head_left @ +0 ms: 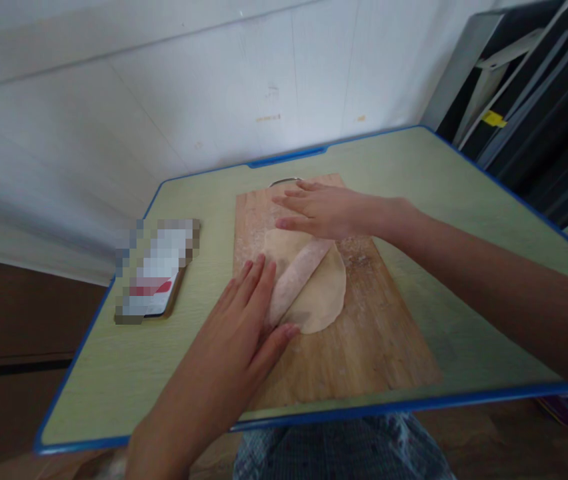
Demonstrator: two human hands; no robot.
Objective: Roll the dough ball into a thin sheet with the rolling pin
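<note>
A floury rolling pin lies slantwise across a flat, round sheet of dough. Beneath the dough is a wooden cutting board dusted with flour. My left hand rests flat over the pin's near left end, fingers stretched out and thumb apart. My right hand lies over the far right end, its fingers extended to the left above the board. Both palms hide the ends of the pin. Neither hand has its fingers wrapped round it.
The board lies on a pale green table with a blue rim. On the left side is a phone-like device, partly blurred out. A white wall stands behind the table, and dark folded items lean at the right.
</note>
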